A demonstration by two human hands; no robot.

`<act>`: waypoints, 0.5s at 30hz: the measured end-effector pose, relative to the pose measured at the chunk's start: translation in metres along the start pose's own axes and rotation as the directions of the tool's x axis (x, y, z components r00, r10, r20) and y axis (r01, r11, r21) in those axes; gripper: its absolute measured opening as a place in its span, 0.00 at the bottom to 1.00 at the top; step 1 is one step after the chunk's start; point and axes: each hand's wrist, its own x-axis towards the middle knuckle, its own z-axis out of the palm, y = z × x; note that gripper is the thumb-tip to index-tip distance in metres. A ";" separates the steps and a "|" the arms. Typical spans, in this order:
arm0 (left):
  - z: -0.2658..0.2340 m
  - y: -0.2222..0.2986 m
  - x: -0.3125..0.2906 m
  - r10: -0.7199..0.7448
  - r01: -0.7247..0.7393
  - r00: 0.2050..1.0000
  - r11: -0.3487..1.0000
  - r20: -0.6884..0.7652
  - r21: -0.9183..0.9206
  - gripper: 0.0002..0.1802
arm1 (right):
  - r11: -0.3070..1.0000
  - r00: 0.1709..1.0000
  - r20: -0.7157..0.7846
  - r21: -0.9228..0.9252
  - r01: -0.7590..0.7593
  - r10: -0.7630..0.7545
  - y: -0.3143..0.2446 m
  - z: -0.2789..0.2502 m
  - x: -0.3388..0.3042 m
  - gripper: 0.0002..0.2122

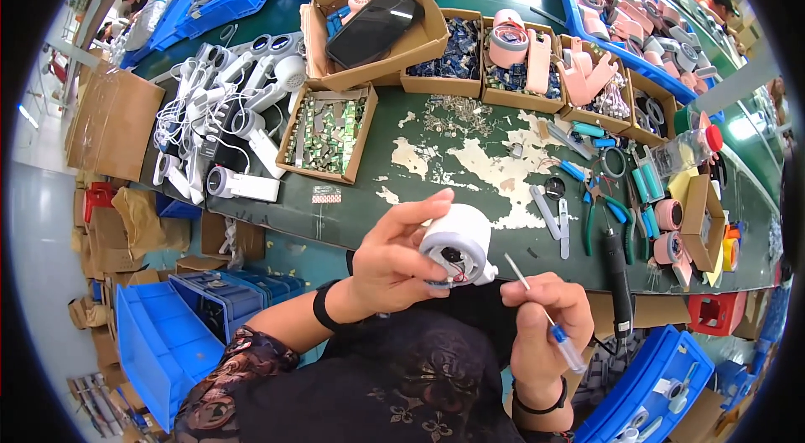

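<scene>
Just over the near edge of the worktable, my left hand (390, 263) grips a round white fan head (459, 233) with a grey rim. Its open face is turned toward me, showing a dark motor and small red wires inside. To the right, my right hand (549, 321) is closed around a screwdriver (563, 337) with a clear and blue handle. The screwdriver's thin metal shaft points up and to the left, its tip apart from the fan head. Part of the handle is hidden behind my fingers.
White fans with cables (222, 108) are piled at the left, beside a cardboard box of green circuit boards (329, 129). A dark phone (375, 25) lies on another box. Pliers (597, 196), a black electric screwdriver (617, 279) and blue battery cells (648, 179) lie at the right.
</scene>
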 end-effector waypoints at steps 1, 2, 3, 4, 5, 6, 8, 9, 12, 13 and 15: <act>-0.002 0.000 -0.001 0.090 -0.097 0.995 0.985 0.051 0.145 0.10 | 1.000 1.000 -0.004 -0.001 -0.006 0.006 -0.002 -0.001 -0.002 0.09; -0.006 0.000 0.001 0.189 -0.213 0.976 0.925 0.105 0.315 0.11 | 0.992 0.997 0.021 0.105 -0.075 0.073 -0.003 -0.002 -0.003 0.08; -0.009 0.001 0.001 0.181 -0.205 0.978 0.928 0.103 0.311 0.11 | 0.967 0.989 0.052 0.208 -0.146 0.138 -0.004 -0.003 -0.004 0.07; -0.011 0.003 0.002 0.234 -0.290 0.955 0.863 0.182 0.414 0.13 | 0.949 0.985 0.101 0.271 -0.161 0.138 -0.002 -0.007 -0.005 0.07; -0.012 0.005 0.003 0.275 -0.375 0.924 0.780 0.265 0.501 0.15 | 0.948 0.984 0.097 0.270 -0.169 0.147 0.002 -0.011 -0.004 0.07; -0.011 0.009 0.005 0.256 -0.351 0.935 0.778 0.247 0.522 0.15 | 0.974 0.989 0.137 0.212 -0.082 0.053 0.006 -0.015 -0.001 0.07; -0.013 0.013 0.002 0.199 -0.290 0.954 0.792 0.223 0.537 0.15 | 0.989 0.983 0.174 0.149 0.026 -0.052 0.013 -0.019 0.002 0.06; -0.012 0.015 0.001 0.146 -0.236 0.968 0.800 0.203 0.551 0.14 | 0.989 0.984 0.174 0.147 0.020 -0.046 0.010 -0.018 0.000 0.06; -0.014 0.011 0.006 0.279 -0.414 0.910 0.666 0.308 0.620 0.13 | 0.968 0.985 0.138 0.215 -0.132 0.104 0.008 -0.013 -0.003 0.07; -0.014 0.010 0.005 0.291 -0.438 0.899 0.642 0.329 0.630 0.13 | 0.967 0.985 0.138 0.215 -0.134 0.106 0.008 -0.010 -0.004 0.07; -0.013 0.012 0.006 0.287 -0.439 0.898 0.639 0.334 0.631 0.13 | 0.965 0.984 0.038 0.196 -0.176 0.172 0.007 0.000 -0.004 0.08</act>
